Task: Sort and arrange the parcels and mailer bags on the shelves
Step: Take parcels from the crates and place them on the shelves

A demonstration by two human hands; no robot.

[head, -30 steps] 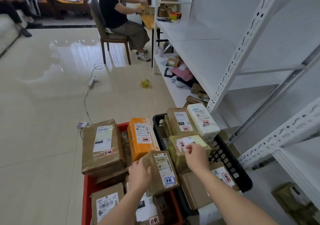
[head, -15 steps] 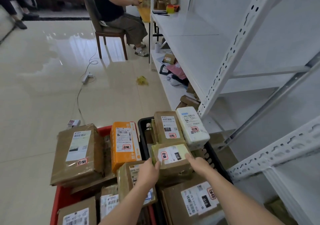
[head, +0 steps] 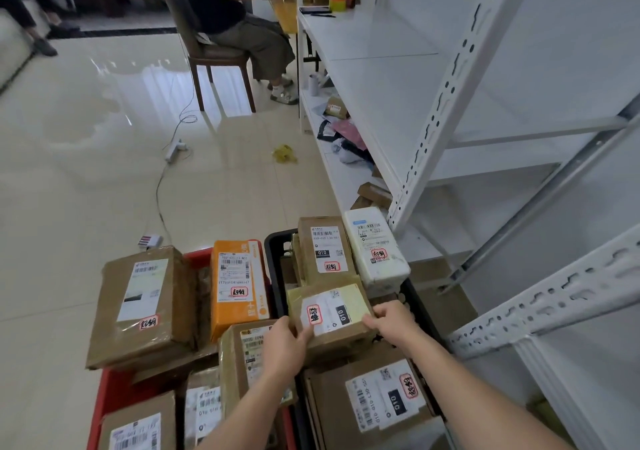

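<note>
Brown cardboard under yellowish tape made up the small parcel (head: 330,314) the person had between both hands, low and just right of centre in the frame. It sat on top of other parcels in the black crate (head: 277,262). The left hand (head: 285,344) had its fingers curled against the parcel's near-left edge, the thumb touching the white label. The right hand (head: 393,318) pinched the near-right corner, fingers bent over the top. Whether the parcel was off the pile yet I could not tell from this angle.

This looked like the picking step: one parcel chosen from the crate, not yet carried anywhere. Next it would need lifting straight up, free of the brown parcel (head: 323,252) and the white parcel (head: 375,245) just behind it, then a swing to the right onto the white shelves (head: 381,79).

To the left, touching the black crate, stood a red crate (head: 114,380) holding an orange parcel (head: 237,280) and a large brown parcel (head: 142,304). A few mailer bags (head: 346,138) lay on the lowest shelf at mid-frame. In the upper part of the frame another person sat on a chair (head: 204,51).
</note>
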